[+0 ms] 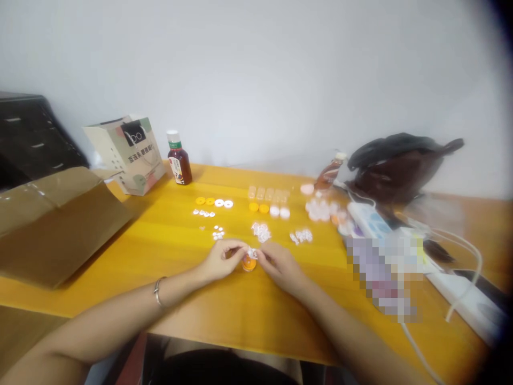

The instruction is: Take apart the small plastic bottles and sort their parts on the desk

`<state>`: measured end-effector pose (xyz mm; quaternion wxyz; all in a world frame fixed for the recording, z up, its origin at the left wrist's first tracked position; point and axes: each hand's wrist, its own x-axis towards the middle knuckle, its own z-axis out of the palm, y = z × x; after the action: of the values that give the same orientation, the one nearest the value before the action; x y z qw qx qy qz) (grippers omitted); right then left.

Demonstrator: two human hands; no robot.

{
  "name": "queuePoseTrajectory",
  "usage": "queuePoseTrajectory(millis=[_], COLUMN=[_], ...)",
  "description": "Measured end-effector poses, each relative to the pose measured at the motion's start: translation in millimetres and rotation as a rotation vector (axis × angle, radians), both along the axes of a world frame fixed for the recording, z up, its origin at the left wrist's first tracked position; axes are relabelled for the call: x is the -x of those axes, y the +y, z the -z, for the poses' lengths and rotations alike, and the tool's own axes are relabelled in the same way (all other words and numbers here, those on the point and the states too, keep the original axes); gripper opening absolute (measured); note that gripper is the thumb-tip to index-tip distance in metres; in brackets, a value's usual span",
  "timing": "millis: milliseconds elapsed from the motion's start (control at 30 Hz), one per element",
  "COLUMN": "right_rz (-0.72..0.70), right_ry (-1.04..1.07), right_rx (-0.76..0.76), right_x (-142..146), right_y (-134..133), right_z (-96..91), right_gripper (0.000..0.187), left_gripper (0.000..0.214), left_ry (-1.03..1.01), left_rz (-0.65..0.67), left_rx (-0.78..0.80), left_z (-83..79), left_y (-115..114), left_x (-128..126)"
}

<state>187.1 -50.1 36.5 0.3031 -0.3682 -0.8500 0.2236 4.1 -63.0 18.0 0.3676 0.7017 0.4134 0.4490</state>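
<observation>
My left hand (222, 260) and my right hand (279, 263) meet at the middle of the yellow table (168, 251). Both pinch a small white and clear piece (252, 252) just above a small orange cap (248, 263) that sits between them. A metal bracelet (159, 291) is on my left wrist. Behind the hands lie small white parts (260, 231), a row of yellow and white rings (214, 202), clear little containers (267, 193) and orange and white caps (268, 209).
A cardboard box (56, 224) lies at the left, with a printed paper bag (130, 152) and a dark drink bottle (178, 159) behind it. A dark bag (395, 163), a tilted bottle (328, 172), a power strip (374, 220) and white cables (460, 278) fill the right side.
</observation>
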Motion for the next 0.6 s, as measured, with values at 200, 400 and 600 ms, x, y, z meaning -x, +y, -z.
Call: queuePoseTrajectory(millis=[200,400,600], right_rz=[0.302,0.359,0.26], right_ry=[0.199,0.26,0.144], right_rx=[0.048,0.088,-0.036], right_x=[-16,-15,3], right_y=[17,39,43], right_z=[-3.5,11.8,31.9], right_gripper=[0.033,0.025,0.012], left_gripper=[0.028,0.029,0.03], left_ry=[-0.106,-0.127,-0.087], left_rz=[-0.135,-0.097,-0.097], left_rx=[0.023,0.044,0.009], left_z=[1.9,4.4,5.6], left_y=[10,11,12], left_x=[12,10,9])
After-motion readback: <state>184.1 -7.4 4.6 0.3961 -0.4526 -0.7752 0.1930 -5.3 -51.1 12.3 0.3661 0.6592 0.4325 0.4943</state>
